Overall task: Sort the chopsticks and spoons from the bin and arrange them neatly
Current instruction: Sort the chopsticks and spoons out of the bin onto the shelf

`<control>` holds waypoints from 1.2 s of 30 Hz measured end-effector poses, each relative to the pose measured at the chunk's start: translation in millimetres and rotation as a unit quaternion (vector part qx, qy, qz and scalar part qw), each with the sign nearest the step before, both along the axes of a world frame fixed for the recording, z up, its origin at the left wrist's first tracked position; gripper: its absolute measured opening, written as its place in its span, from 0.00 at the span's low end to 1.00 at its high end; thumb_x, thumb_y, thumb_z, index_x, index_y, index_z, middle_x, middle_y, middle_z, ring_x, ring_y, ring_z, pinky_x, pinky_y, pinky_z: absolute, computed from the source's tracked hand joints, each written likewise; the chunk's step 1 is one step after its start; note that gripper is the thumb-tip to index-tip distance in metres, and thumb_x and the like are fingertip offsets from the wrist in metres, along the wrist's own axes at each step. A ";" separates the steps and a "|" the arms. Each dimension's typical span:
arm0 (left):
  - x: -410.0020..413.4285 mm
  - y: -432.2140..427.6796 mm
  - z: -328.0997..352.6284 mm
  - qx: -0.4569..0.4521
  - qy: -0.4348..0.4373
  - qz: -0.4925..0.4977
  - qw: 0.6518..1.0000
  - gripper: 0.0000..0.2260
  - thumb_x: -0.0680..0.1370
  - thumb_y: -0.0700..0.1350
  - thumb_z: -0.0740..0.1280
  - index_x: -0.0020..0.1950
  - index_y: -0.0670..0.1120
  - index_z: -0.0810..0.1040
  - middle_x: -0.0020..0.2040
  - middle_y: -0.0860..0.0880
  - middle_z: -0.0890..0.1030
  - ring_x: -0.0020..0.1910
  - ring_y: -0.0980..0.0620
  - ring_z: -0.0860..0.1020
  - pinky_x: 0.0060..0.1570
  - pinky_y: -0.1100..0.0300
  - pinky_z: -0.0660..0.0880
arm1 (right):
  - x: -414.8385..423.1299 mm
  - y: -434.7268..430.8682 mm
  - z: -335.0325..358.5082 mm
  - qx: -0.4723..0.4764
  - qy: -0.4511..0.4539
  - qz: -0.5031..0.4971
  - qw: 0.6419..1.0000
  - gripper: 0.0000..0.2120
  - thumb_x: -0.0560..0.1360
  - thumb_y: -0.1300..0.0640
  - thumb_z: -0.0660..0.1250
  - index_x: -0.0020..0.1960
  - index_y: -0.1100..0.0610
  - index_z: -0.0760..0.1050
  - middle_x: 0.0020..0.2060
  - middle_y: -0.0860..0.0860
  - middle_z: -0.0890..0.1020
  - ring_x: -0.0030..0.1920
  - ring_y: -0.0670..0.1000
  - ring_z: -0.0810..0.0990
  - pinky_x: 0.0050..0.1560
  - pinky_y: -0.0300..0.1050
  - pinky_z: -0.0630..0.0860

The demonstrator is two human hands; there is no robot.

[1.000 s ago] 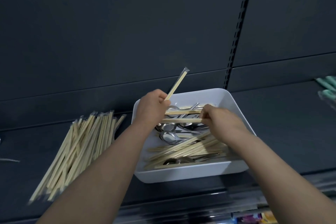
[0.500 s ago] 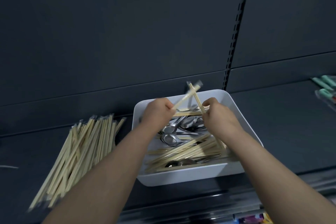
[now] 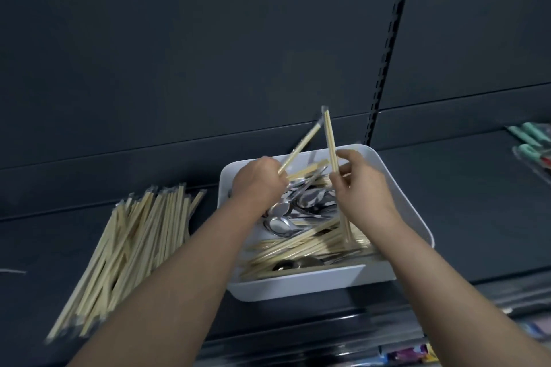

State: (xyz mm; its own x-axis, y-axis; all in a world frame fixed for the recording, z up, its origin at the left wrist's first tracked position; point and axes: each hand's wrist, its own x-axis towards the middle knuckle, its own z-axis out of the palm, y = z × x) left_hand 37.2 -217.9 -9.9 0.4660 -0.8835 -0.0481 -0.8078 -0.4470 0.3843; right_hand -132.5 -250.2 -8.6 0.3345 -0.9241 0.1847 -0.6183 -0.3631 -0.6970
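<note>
A white bin (image 3: 413, 217) stands on a dark shelf and holds metal spoons (image 3: 298, 208) and several wrapped chopsticks (image 3: 301, 250). Over the bin's back left, my left hand (image 3: 258, 183) grips wrapped chopsticks (image 3: 301, 146) that slant up to the right. My right hand (image 3: 362, 191) pinches another wrapped pair (image 3: 330, 140), held nearly upright with its lower end among the chopsticks in the bin. The tops of the two held pairs almost meet. A pile of sorted chopsticks (image 3: 128, 250) lies on the shelf to the left of the bin.
The dark shelf (image 3: 477, 211) has a back panel close behind the bin and a slotted upright (image 3: 384, 62). Green-handled packaged items (image 3: 533, 143) lie at the far right. Coloured packets (image 3: 411, 356) show below the shelf's front edge.
My right hand has lifted its chopstick pair from lying flat in the bin to nearly upright. My left hand stayed over the bin with its own chopsticks.
</note>
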 end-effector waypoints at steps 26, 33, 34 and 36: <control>167.1 194.9 -21.3 0.026 0.055 0.166 0.984 0.13 0.79 0.51 0.64 0.61 0.49 0.78 0.57 0.49 0.80 0.54 0.49 0.78 0.52 0.54 0.77 | 218.7 136.2 -26.7 -0.060 0.264 0.236 0.933 0.11 0.76 0.54 0.60 0.56 0.50 0.78 0.53 0.52 0.80 0.53 0.56 0.79 0.45 0.46 0.73; 125.4 140.2 0.9 -0.097 0.090 0.077 0.988 0.04 0.75 0.47 0.67 0.47 0.53 0.81 0.44 0.56 0.82 0.49 0.51 0.80 0.53 0.55 0.77 | 154.2 100.8 -2.2 -0.154 0.203 0.132 0.958 0.12 0.78 0.53 0.59 0.56 0.45 0.78 0.51 0.49 0.80 0.54 0.55 0.78 0.47 0.46 0.73; 113.7 129.0 3.2 -0.107 0.097 0.061 0.988 0.04 0.75 0.47 0.67 0.48 0.54 0.81 0.41 0.57 0.81 0.48 0.52 0.80 0.52 0.56 0.77 | 139.4 93.1 -0.9 -0.146 0.207 0.115 0.961 0.12 0.78 0.52 0.59 0.57 0.45 0.78 0.52 0.48 0.80 0.55 0.55 0.78 0.47 0.46 0.73; 87.1 106.4 6.6 -0.111 0.103 0.016 0.988 0.05 0.75 0.47 0.68 0.49 0.53 0.82 0.38 0.59 0.78 0.48 0.52 0.80 0.51 0.57 0.77 | 107.6 76.3 -1.5 -0.128 0.224 0.078 0.963 0.12 0.78 0.53 0.60 0.56 0.45 0.78 0.52 0.48 0.81 0.54 0.55 0.78 0.46 0.46 0.73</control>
State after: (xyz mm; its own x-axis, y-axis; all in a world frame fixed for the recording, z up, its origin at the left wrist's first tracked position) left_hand 124.4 -111.5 -3.3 0.4952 -0.8674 0.0483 -0.6882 -0.3577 0.6312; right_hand -25.0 -173.9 -10.1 0.5647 -0.7994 0.2048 -0.7600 -0.6005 -0.2486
